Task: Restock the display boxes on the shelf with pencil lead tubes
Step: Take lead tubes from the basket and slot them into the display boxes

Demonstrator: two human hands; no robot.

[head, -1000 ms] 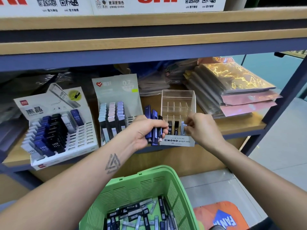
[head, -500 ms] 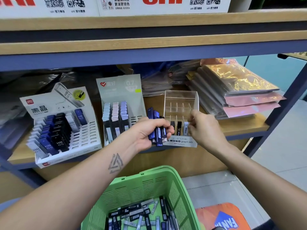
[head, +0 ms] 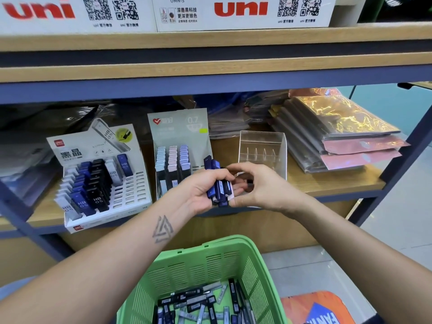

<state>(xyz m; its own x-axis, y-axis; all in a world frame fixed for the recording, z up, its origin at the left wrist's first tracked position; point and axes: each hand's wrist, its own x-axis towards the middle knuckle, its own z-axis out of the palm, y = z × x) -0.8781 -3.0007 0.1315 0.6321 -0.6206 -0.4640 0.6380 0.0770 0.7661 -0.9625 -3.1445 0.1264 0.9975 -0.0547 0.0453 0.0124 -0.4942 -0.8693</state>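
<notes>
We hold a bunch of pencil lead tubes [head: 218, 188] in our left hand [head: 201, 191], fingers curled round them so the dark blue tubes stand upright out of the top of the fist. Our right hand [head: 259, 187] has come across to meet it: its fingers [head: 236, 168] curve over the top of the bunch, touching the tubes, and something small and dark sits against its palm, though we cannot tell whether it is pinching a tube or only reaching for one.

Just behind our hands stands the clear acrylic display box [head: 263, 148] on the wooden shelf [head: 327, 181], its divided slots showing at the back; our hands hide its front. To its left is the grey 0.7 display box [head: 180, 141] with three rows of pale-capped tubes, and further left the white HB 0.5 display box [head: 98, 174], partly filled with blue, black and white tubes, with open slots on its right side.

Below us the green plastic basket [head: 210, 263] holds a loose heap of more lead tubes [head: 201, 302]. A stack of shiny wrapped packets [head: 339, 127] lies at the right end of the shelf, and white uni cartons [head: 240, 12] sit on the shelf above
</notes>
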